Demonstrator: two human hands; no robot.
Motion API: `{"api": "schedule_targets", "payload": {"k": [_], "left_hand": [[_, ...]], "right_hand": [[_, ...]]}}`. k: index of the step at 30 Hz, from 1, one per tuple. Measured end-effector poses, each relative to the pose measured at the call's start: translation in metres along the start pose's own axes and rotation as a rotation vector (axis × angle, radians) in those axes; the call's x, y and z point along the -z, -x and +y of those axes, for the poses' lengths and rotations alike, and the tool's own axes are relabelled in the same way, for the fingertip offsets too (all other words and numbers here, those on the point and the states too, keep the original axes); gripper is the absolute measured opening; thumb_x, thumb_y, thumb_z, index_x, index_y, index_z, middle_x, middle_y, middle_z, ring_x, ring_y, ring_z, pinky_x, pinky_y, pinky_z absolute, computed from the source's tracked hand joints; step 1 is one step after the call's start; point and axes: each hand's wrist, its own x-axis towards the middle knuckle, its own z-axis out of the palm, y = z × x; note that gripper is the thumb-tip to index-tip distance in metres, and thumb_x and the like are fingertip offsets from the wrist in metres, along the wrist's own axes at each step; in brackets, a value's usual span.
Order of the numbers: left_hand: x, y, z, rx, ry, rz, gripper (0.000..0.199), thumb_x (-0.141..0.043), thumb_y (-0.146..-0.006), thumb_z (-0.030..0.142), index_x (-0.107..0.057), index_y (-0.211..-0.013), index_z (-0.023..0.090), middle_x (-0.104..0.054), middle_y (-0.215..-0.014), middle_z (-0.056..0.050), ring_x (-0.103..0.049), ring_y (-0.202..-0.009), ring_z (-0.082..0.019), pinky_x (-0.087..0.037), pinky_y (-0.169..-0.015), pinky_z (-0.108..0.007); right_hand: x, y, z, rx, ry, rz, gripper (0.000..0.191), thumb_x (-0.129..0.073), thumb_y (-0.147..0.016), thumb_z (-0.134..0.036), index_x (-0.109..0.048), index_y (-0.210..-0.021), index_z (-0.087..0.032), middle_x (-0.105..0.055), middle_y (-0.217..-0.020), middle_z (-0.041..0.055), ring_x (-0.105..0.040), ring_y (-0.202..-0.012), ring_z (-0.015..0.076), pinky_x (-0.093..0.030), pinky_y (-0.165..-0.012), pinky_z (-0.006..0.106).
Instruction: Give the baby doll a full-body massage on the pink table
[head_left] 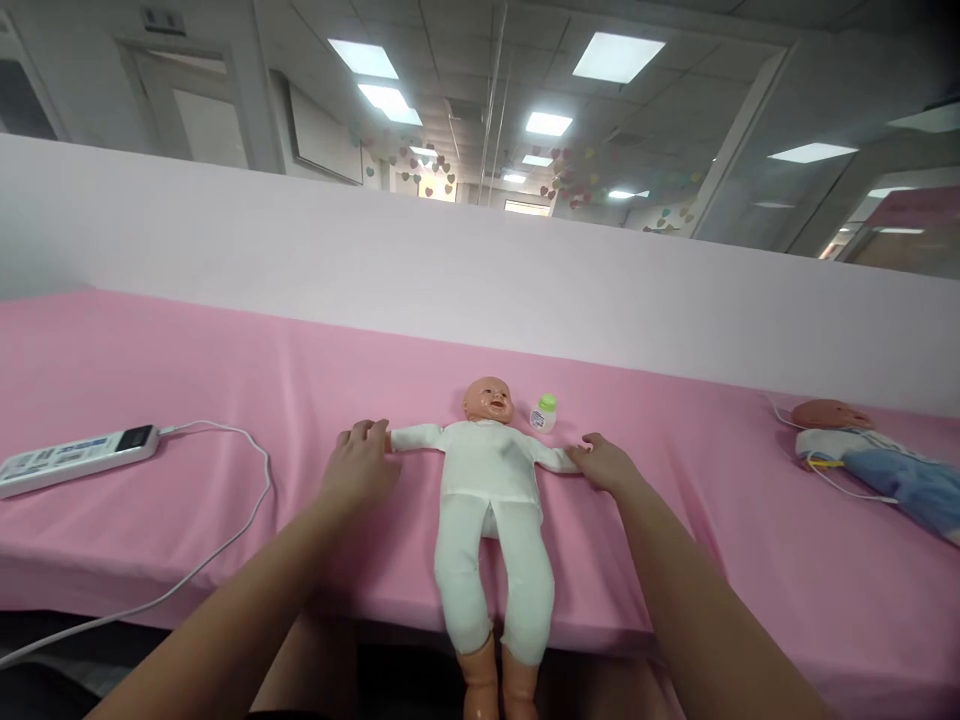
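A baby doll [489,462] in a white cloth suit lies face up, its arms spread and its bare feet reaching past the front edge of the pink-covered table. My left hand [362,465] is closed around the doll's hand on the left side, with curled fingers hiding most of it. At the other sleeve's end, my right hand [602,462] pinches the doll's other hand between thumb and fingers. Beside the doll's head stands a small clear bottle [543,414] with a green cap and a printed label.
A white power strip [79,460] rests at the left, its cable [268,470] looping over the front edge. On the right lies a second doll [889,465] in blue and white, with a thin white cord about it. Behind the pink cloth [315,375] rises a white partition [450,270].
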Motion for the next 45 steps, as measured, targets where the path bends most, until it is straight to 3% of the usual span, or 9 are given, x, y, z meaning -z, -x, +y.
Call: {"api": "schedule_targets", "payload": {"k": [5, 12, 19, 25, 28, 32, 35, 39, 45], "left_hand": [[-0.011, -0.067, -0.026, 0.262, 0.091, -0.203, 0.064, -0.070, -0.077, 0.052, -0.063, -0.130, 0.017, -0.068, -0.131, -0.021, -0.064, -0.119, -0.042, -0.053, -0.082, -0.042], [-0.024, -0.074, -0.053, 0.151, 0.207, -0.228, 0.040, -0.076, -0.067, 0.051, -0.066, -0.094, 0.023, -0.075, -0.103, -0.011, -0.070, -0.087, -0.030, -0.046, -0.062, -0.033], [-0.019, -0.067, -0.042, 0.281, 0.771, -0.167, 0.049, -0.085, -0.070, 0.053, -0.065, -0.101, 0.022, -0.068, -0.083, -0.002, -0.063, -0.072, -0.021, -0.050, -0.063, -0.031], [-0.032, -0.066, -0.018, 0.390, 1.318, -0.177, 0.042, -0.089, -0.073, 0.051, -0.065, -0.087, 0.019, -0.067, -0.089, -0.004, -0.066, -0.080, -0.017, -0.056, -0.076, -0.030], [-0.035, -0.063, -0.002, 0.444, 1.342, -0.122, 0.044, -0.086, -0.076, 0.053, -0.068, -0.097, 0.019, -0.072, -0.104, -0.008, -0.071, -0.089, -0.021, -0.059, -0.083, -0.035], [-0.030, -0.046, 0.028, 0.261, 1.086, 0.018, 0.041, -0.075, -0.086, 0.059, -0.072, -0.102, 0.021, -0.076, -0.107, -0.008, -0.072, -0.101, -0.028, -0.058, -0.091, -0.041], [-0.030, -0.029, 0.054, 0.017, 0.797, 0.020, 0.036, -0.065, -0.095, 0.054, -0.074, -0.111, 0.024, -0.077, -0.117, -0.007, -0.069, -0.114, -0.032, -0.055, -0.100, -0.043], [-0.040, -0.017, 0.072, -0.412, 0.406, 0.000, 0.041, -0.055, -0.102, 0.042, -0.068, -0.136, 0.024, -0.069, -0.141, -0.009, -0.061, -0.133, -0.032, -0.047, -0.116, -0.048], [-0.049, -0.022, 0.066, -0.636, 0.232, -0.113, 0.046, -0.046, -0.104, 0.031, -0.059, -0.147, 0.020, -0.063, -0.149, -0.009, -0.056, -0.141, -0.028, -0.044, -0.120, -0.045]], "right_hand": [[-0.014, -0.013, 0.012, -0.028, -0.072, 0.193, 0.075, -0.061, -0.088, -0.059, -0.050, -0.147, -0.014, -0.067, -0.135, 0.0213, -0.071, -0.112, 0.0355, -0.055, -0.085, 0.042], [-0.018, -0.022, 0.030, -0.108, -0.539, 0.138, 0.082, -0.075, -0.080, -0.057, -0.042, -0.145, -0.019, -0.074, -0.090, 0.0079, -0.067, -0.061, 0.0221, -0.056, -0.060, 0.037], [-0.015, -0.012, 0.018, 0.007, -1.029, -0.163, 0.027, -0.078, -0.081, -0.041, -0.061, -0.081, -0.020, -0.054, -0.066, -0.0015, -0.047, -0.055, 0.0118, -0.042, -0.048, 0.024], [-0.007, -0.006, 0.021, -0.065, -1.063, -0.360, 0.027, -0.082, -0.081, -0.038, -0.072, -0.091, -0.015, -0.060, -0.073, 0.0028, -0.048, -0.057, 0.0114, -0.041, -0.042, 0.020], [-0.006, -0.002, 0.014, 0.037, -1.140, -0.220, 0.031, -0.089, -0.074, -0.039, -0.072, -0.087, -0.016, -0.060, -0.073, 0.0012, -0.049, -0.058, 0.0104, -0.044, -0.046, 0.021], [-0.009, 0.018, -0.011, 0.200, -1.146, 0.280, 0.038, -0.087, -0.076, -0.044, -0.074, -0.102, -0.019, -0.068, -0.082, 0.0011, -0.051, -0.059, 0.0108, -0.052, -0.056, 0.027], [-0.019, 0.044, -0.037, 0.473, -0.849, 0.380, 0.034, -0.079, -0.084, -0.044, -0.075, -0.110, -0.022, -0.076, -0.101, 0.0066, -0.065, -0.076, 0.0183, -0.060, -0.072, 0.036], [-0.037, 0.070, -0.059, 0.994, -0.442, 0.188, 0.023, -0.071, -0.090, -0.025, -0.078, -0.111, -0.026, -0.074, -0.114, 0.0073, -0.070, -0.103, 0.0231, -0.061, -0.091, 0.039], [-0.046, 0.073, -0.065, 1.083, -0.215, -0.016, 0.041, -0.065, -0.088, -0.012, -0.075, -0.125, -0.026, -0.074, -0.122, 0.0061, -0.070, -0.112, 0.0229, -0.060, -0.098, 0.039]]}}
